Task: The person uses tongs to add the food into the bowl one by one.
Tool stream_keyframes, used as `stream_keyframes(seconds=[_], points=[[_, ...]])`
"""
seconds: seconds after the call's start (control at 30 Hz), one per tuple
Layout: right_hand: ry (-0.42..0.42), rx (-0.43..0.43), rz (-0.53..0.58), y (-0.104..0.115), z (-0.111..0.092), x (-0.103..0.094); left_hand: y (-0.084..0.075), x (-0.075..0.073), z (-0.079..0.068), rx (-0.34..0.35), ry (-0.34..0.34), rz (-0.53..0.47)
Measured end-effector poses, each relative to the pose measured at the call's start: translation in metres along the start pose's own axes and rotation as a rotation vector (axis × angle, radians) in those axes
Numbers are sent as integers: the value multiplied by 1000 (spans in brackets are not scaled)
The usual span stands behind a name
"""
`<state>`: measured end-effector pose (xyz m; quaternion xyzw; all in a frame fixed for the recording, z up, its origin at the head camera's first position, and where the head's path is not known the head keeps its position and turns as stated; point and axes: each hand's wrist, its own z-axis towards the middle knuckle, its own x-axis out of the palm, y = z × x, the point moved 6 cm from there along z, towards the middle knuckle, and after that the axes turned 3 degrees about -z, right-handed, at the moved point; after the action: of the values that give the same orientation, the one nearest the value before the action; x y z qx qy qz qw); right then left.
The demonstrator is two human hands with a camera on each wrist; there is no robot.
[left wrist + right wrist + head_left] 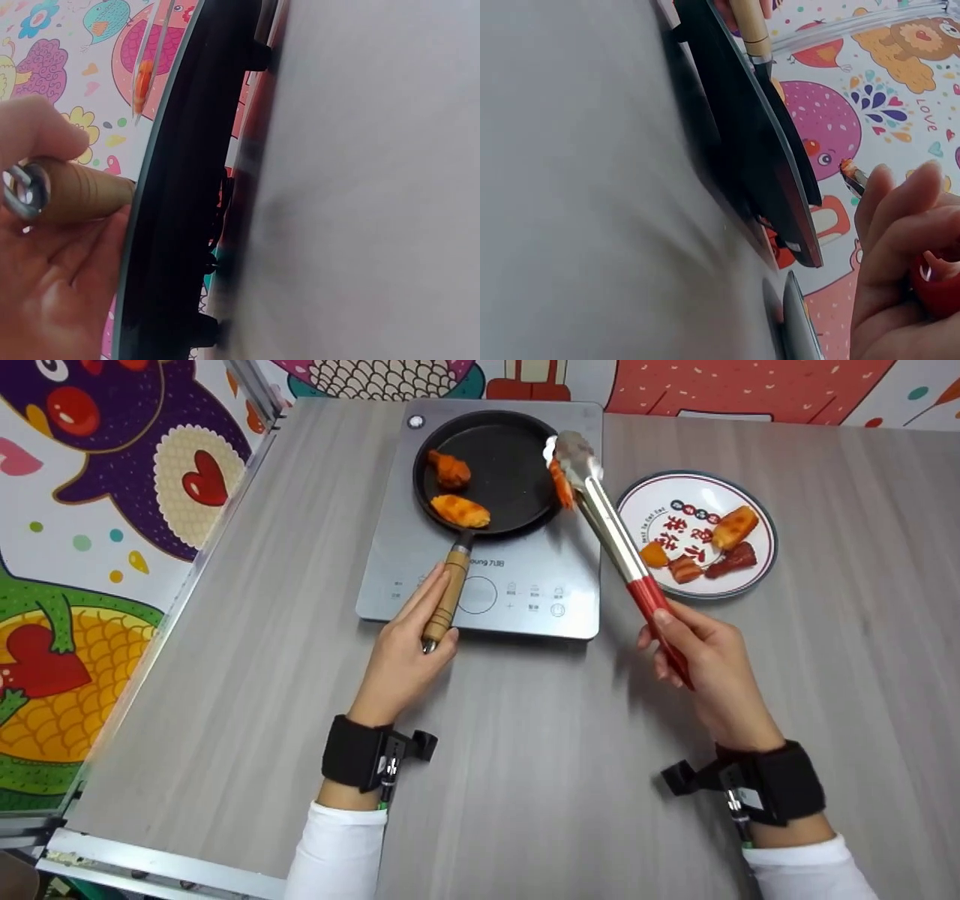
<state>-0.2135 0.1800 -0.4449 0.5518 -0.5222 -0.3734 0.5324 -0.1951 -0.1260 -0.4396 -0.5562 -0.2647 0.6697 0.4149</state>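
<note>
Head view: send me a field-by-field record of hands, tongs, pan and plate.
Left hand: holds the wooden handle
Right hand: grips the tongs
Grasped: orange food piece, raised near the right rim of the pan
Pan: on the cooktop, drumstick-like piece and yellow-orange piece in its left half
Plate: right of the cooktop, four food pieces

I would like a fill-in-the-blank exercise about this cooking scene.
The left hand holds the pan by its wooden ____.
The right hand holds red-handled ____.
In the pan lie ____ pieces of food.
In the head view, the plate is to the pan's ____.
Answers: handle; tongs; two; right.
</note>
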Motion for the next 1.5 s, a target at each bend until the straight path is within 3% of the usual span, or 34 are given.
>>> stream_keyframes(seconds=[0.5,0.67,0.97,1.23,1.5], points=[[-1,-5,-23,-3,40,34,-1,0,1,14,-6,-2],[10,1,-110,-7,40,41,-1,0,1,-9,3,6],[24,-44,-221,-1,40,49,-1,0,1,10,-5,2],[34,-38,-334,20,31,65,-2,-1,0,16,-6,7],[32,-46,-409,27,29,69,-2,-1,1,3,0,9]])
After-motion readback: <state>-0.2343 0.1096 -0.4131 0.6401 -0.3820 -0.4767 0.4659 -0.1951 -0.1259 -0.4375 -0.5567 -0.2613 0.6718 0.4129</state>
